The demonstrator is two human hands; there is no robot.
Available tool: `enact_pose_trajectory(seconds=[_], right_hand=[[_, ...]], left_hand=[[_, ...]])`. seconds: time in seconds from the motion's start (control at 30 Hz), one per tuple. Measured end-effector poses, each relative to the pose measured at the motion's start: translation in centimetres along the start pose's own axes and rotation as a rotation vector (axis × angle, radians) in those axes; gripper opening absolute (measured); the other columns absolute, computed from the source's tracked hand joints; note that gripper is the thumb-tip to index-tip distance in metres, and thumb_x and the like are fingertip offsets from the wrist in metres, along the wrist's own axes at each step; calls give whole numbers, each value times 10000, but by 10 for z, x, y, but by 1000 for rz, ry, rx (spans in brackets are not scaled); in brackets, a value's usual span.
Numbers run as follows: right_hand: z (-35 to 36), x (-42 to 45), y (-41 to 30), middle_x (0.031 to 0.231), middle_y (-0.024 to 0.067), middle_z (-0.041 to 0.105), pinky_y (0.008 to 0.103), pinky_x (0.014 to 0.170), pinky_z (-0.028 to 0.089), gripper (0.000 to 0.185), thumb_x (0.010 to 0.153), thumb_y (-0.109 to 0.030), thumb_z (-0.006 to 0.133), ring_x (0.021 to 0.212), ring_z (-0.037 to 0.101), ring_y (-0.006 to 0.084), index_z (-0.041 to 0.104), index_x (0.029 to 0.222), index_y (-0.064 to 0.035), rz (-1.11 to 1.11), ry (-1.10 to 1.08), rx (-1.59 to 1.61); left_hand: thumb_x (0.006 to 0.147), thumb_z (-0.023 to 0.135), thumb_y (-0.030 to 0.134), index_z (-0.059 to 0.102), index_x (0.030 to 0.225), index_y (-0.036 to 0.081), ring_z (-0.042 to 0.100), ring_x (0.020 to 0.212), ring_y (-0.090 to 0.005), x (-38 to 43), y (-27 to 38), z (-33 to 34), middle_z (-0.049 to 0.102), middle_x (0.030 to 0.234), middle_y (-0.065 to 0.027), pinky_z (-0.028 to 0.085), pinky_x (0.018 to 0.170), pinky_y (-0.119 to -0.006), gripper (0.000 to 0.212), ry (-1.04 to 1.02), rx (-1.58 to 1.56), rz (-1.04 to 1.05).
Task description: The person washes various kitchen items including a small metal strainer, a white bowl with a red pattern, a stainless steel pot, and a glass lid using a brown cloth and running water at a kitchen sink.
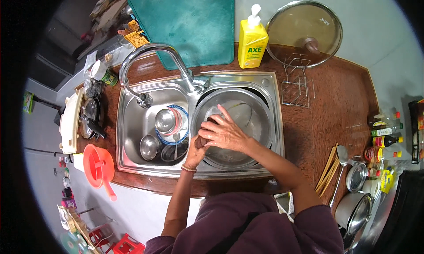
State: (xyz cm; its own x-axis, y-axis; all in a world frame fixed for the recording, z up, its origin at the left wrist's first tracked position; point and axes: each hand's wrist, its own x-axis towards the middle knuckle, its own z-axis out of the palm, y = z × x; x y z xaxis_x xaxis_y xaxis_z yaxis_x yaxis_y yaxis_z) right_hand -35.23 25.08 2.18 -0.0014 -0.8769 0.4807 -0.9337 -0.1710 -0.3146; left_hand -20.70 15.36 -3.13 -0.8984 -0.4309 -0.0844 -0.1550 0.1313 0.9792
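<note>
My left hand (194, 154) holds a dark brown object (200, 141) from below, over the left side of a large round metal basin (265, 144). Across the top of this object lie the fingers of my right hand (223, 131), with the index finger raised. Both hands look wet, and they hide most of the brown object, so its kind cannot be made out. The basin sits in the right bowl of a steel double sink (280, 154) and seems to hold water. A thin curved line (248, 115) shows inside it.
In the left sink bowl are a blue-rimmed plate (186, 116), metal bowls (149, 147) and a spoon. A chrome faucet (155, 48) arches over it. Behind stand a yellow soap bottle (252, 43), green cutting board (195, 25) and glass lid (298, 22). Left is a red dipper (89, 164); right, chopsticks (328, 171).
</note>
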Motion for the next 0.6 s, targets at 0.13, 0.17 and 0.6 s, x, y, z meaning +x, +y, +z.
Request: enact_pose_trajectory(seconds=[0.13, 0.17, 0.6], right_hand=[[-12, 0, 18, 962, 13, 503, 446, 1006, 278, 395, 631, -322, 683, 919, 478, 226, 569, 966, -146, 26, -10, 73], [-14, -2, 22, 956, 23, 505, 436, 986, 299, 396, 635, -318, 682, 913, 481, 233, 568, 968, -136, 63, -4, 95], [4, -81, 112, 929, 139, 570, 313, 753, 415, 411, 804, -323, 598, 846, 546, 235, 526, 1034, 11, 856, 208, 719]], left_hand=[[803, 567, 33, 537, 1012, -20, 560, 870, -125, 4, 16, 13, 596, 964, -52, 452, 772, -247, 218, -2, -362, -65], [810, 566, 39, 539, 1018, -19, 562, 874, -125, 6, 22, 17, 603, 965, -56, 453, 776, -248, 218, -10, -438, -70], [850, 536, 122, 546, 1037, 5, 620, 839, -208, 18, 13, 18, 629, 956, -146, 495, 736, -295, 221, -13, -490, -184]])
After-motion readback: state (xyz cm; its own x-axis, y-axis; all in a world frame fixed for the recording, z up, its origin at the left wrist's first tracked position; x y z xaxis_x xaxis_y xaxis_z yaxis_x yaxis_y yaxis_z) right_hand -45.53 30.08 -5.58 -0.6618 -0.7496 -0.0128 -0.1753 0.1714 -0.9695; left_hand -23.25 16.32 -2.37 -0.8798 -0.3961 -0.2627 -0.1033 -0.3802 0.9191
